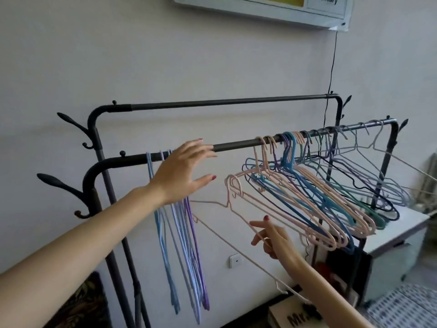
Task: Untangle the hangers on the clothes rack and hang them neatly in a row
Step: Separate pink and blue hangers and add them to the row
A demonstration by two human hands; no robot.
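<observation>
The front rail (236, 146) of the black clothes rack is the reference here. The left hand (182, 172) reaches up in front of that rail near its left end, fingers straight and spread, thumb apart below them; the fingertips lie at the rail's height, but whether they touch it cannot be told. Just behind and below this hand, a small group of blue and purple hangers (182, 245) hangs straight down from the rail, close together. The right hand (272, 235) is well below the rail's middle, pinching the thin wire of a pale pink hanger (238, 209) between thumb and curled fingers, the forefinger stretched out along it; this hanger is off the rail, its hook raised and its long bar slanting down past the wrist. From the rail's right half hangs a tangled bunch of pink, blue, teal and lilac hangers (319, 192), tilted and overlapping. The rack's back rail (224, 102) stands higher, behind the front one.
</observation>
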